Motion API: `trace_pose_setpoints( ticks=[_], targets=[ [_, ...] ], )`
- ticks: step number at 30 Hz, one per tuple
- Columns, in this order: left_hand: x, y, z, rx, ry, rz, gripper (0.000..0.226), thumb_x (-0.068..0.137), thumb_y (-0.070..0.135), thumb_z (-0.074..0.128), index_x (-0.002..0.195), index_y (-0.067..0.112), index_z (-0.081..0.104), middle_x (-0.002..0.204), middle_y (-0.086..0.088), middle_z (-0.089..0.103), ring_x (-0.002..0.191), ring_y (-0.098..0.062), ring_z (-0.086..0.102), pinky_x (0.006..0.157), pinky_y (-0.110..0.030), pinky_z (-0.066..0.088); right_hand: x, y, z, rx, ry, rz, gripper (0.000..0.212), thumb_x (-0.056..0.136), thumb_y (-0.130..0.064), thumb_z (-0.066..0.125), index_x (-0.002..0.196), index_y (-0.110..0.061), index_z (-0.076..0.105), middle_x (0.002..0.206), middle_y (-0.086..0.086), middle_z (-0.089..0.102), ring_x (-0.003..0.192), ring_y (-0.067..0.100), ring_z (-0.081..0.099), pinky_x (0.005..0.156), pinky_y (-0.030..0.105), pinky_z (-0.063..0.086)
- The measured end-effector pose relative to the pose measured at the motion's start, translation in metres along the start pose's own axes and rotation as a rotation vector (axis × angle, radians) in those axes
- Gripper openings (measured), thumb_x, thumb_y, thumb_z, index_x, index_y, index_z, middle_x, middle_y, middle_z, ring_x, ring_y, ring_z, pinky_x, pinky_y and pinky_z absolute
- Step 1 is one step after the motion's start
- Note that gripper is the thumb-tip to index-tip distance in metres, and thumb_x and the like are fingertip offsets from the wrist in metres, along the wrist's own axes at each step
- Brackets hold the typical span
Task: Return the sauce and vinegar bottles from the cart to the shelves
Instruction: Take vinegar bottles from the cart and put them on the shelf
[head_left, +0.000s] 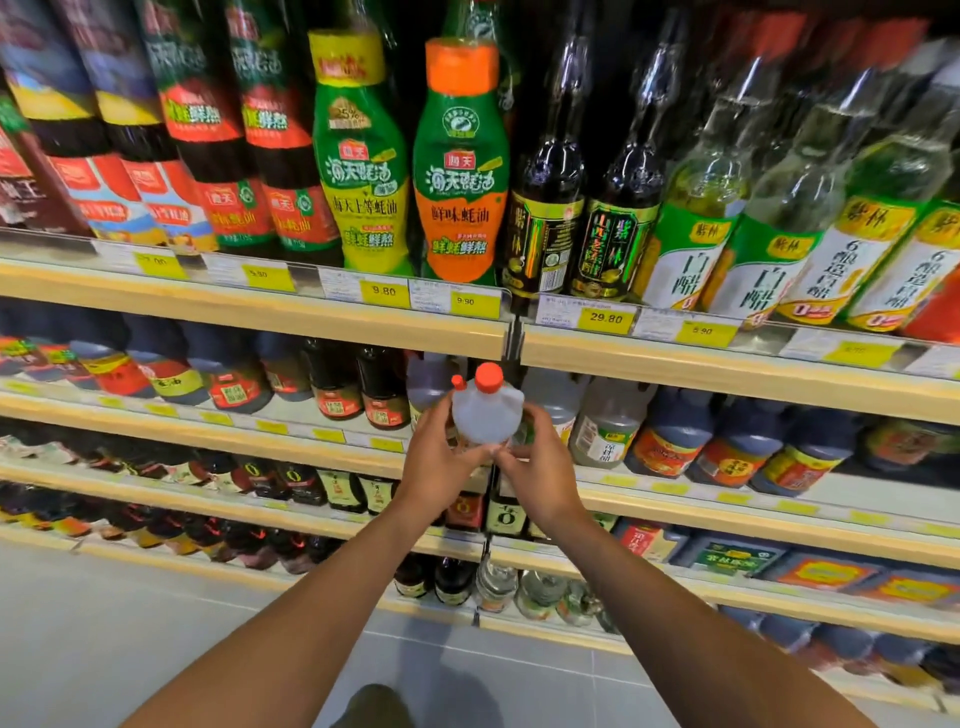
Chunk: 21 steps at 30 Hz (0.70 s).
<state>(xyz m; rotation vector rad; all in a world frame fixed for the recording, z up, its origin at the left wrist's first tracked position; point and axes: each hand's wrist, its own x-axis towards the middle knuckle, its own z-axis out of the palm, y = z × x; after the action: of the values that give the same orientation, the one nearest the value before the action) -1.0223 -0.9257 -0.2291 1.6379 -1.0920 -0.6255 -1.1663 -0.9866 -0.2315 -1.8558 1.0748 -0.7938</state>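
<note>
I see crowded store shelves above grey floor. My left hand and right hand both grip a clear red-capped vinegar bottle at the second shelf's edge.

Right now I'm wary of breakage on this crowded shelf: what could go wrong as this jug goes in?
1. The clear jug with orange caps, held by the left hand and right hand, could knock the dark glass bottles beside the slot.
2. The upper shelf edge sits close above the caps and may catch them.
</note>
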Motion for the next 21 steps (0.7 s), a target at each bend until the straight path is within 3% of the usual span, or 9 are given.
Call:
trace_pose_setpoints(
  ticks=[3,5,8,10,13,16,18,21],
  targets=[
    [0.010,0.001,-0.002,-0.063,-0.022,-0.073,0.065,0.081,0.014,0.084,0.134,0.020,0.046,0.125,0.009,0.057,0.113,-0.007,0.058,0.079,-0.005,0.049,0.008,0.001,0.001,-0.022,0.024,0.032,0.057,0.093,-0.023,0.072,0.140,-0.023,0.041,0.114,-0.006,0.066,0.078,-0.005,0.063,0.065,0.019,0.053],
    [0.019,-0.005,-0.004,-0.065,-0.056,-0.081,0.056,0.085,0.003,0.077,0.128,0.020,0.047,0.122,0.013,0.056,0.116,-0.007,0.058,0.078,-0.005,0.049,0.013,0.002,0.003,-0.028,0.053,0.022,0.057,0.091,-0.023,0.074,0.138,-0.019,0.043,0.107,-0.011,0.062,0.076,-0.004,0.063,0.066,0.021,0.054],
    [0.028,-0.013,-0.009,-0.076,-0.105,-0.103,0.049,0.092,-0.012,0.059,0.123,0.025,0.049,0.125,0.017,0.055,0.132,-0.018,0.053,0.093,-0.021,0.054,0.019,0.004,0.005,-0.037,0.084,0.014,0.049,0.090,-0.019,0.074,0.131,-0.015,0.048,0.096,-0.017,0.060,0.073,-0.003,0.063,0.065,0.025,0.055],
    [0.031,-0.014,-0.012,-0.100,-0.116,-0.121,0.048,0.094,-0.013,0.054,0.121,0.027,0.052,0.124,0.012,0.056,0.129,-0.018,0.054,0.104,-0.035,0.050,0.022,0.005,0.007,-0.040,0.082,0.020,0.046,0.091,-0.019,0.074,0.130,-0.016,0.048,0.090,-0.026,0.058,0.074,-0.007,0.061,0.067,0.029,0.058],
    [0.034,-0.015,-0.014,-0.033,-0.114,-0.110,0.046,0.096,-0.005,0.057,0.135,0.019,0.052,0.125,0.007,0.057,0.121,-0.016,0.057,0.102,-0.031,0.049,0.025,0.006,0.009,-0.031,0.082,0.023,0.047,0.092,-0.015,0.072,0.131,-0.014,0.048,0.085,-0.028,0.055,0.075,-0.003,0.062,0.069,0.035,0.059],
    [0.040,-0.022,-0.011,-0.033,-0.129,-0.074,0.049,0.093,-0.016,0.053,0.129,0.017,0.052,0.134,-0.007,0.047,0.133,-0.024,0.049,0.107,-0.054,0.046,0.027,0.009,0.012,-0.035,0.115,0.031,0.048,0.090,-0.015,0.075,0.131,-0.014,0.050,0.087,-0.022,0.057,0.073,-0.005,0.061,0.066,0.031,0.057],
    [0.042,-0.024,-0.005,-0.014,-0.111,-0.094,0.052,0.092,-0.019,0.052,0.124,0.022,0.051,0.127,-0.007,0.041,0.130,-0.022,0.047,0.104,-0.056,0.047,0.026,0.012,0.014,-0.032,0.143,0.052,0.047,0.088,-0.016,0.077,0.128,-0.017,0.052,0.088,-0.020,0.060,0.074,-0.005,0.063,0.066,0.029,0.057],
    [0.041,-0.029,0.005,0.018,-0.095,-0.095,0.054,0.090,-0.018,0.051,0.133,0.015,0.052,0.125,-0.004,0.038,0.127,-0.021,0.048,0.105,-0.052,0.048,0.023,0.019,0.019,-0.008,0.176,0.061,0.047,0.087,-0.015,0.078,0.127,-0.022,0.054,0.082,-0.028,0.060,0.080,0.005,0.069,0.072,0.039,0.060]
  ],
)
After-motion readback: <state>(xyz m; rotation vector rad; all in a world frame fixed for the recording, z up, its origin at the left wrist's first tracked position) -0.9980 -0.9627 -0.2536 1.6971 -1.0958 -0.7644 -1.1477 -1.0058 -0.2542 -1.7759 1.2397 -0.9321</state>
